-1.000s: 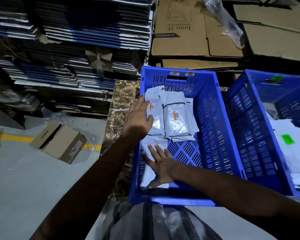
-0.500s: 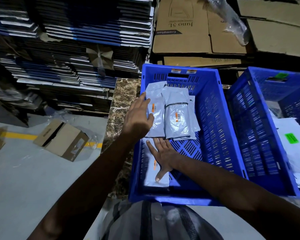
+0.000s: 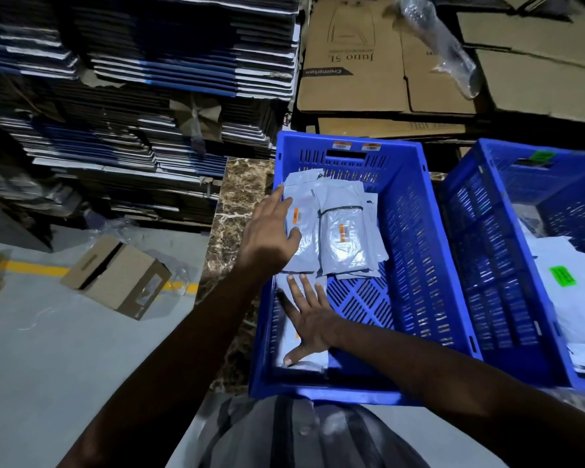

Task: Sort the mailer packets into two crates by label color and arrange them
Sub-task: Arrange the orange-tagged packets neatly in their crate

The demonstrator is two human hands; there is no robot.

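Far left of the frame there's a small cardboard box (image 3: pixel 115 276) lying on the grey floor near a yellow line, with stacks of flattened cartons (image 3: pixel 142 96) behind it in the upper left. Moving right, the left hand (image 3: pixel 271 236) is spread flat, fingers straight, resting on the left edge of the orange-label packet stack (image 3: pixel 331 231) sitting in the far-left part of the orange-tag crate (image 3: pixel 409 231) in the middle of the frame. Just below it, the right hand (image 3: pixel 306 319) is also flat with fingers splayed, pressing down on 1 more grey packet (image 3: pixel 291 336) in the near-left corner of that same crate. At the right edge, the green-tag crate (image 3: pixel 480 265) has white mailers inside, at least 1 with a green label (image 3: pixel 562 275). Looks to me like sorting is mostly done and this is the tidying stage, though I can't tell if unsorted packets are left somewhere out of view.
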